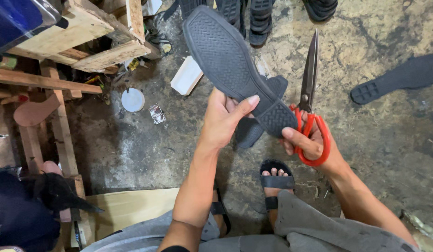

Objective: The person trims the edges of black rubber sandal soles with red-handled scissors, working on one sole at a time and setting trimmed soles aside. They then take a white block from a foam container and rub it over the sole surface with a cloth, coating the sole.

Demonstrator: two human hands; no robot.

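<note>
1. Head view: left hand [222,119] grips the black shoe sole [235,65] at its waist, thumb across the tread; right hand [309,142] clasps red-handled scissors [310,100], blades closed, pointing away.
2. Judgement: steady the sole near the heel before trimming; keep the thumb off the edge.
3. Sole's long axis slants from the heel, between the hands, to the toe, up and left.

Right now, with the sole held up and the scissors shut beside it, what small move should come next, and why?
Probably open the scissors and bring the blades to the sole's heel edge. The left hand grips the black rubber sole mid-length, tread up; the right hand has the red handles, blades closed and pointing away, apart from the rubber.
</note>
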